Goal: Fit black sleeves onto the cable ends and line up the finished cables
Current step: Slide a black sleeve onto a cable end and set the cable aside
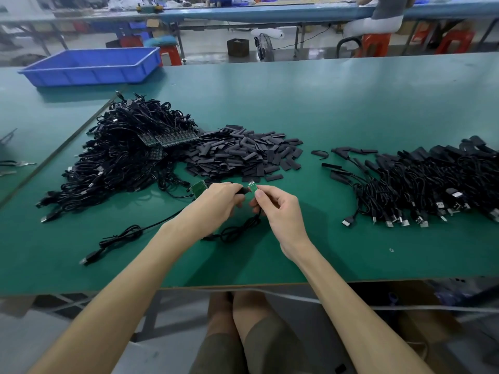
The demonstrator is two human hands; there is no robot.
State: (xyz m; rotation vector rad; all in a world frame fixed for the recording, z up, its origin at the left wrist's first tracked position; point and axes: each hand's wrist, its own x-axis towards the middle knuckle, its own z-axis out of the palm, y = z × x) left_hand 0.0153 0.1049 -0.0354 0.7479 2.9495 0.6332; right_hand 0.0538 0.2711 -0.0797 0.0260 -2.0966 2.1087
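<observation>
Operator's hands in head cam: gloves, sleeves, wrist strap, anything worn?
Nothing worn. Left hand and right hand are bare: no gloves, rings, watch or wrist strap. The forearms are uncovered as far as the frame shows, with no sleeve edge in view.

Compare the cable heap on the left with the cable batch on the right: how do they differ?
The left heap is tangled; the right batch lies roughly side by side, USB plugs toward the near edge. The left heap shows bare green boards; the right batch's far ends wear black sleeves. Both are black cables with USB plugs.
</observation>
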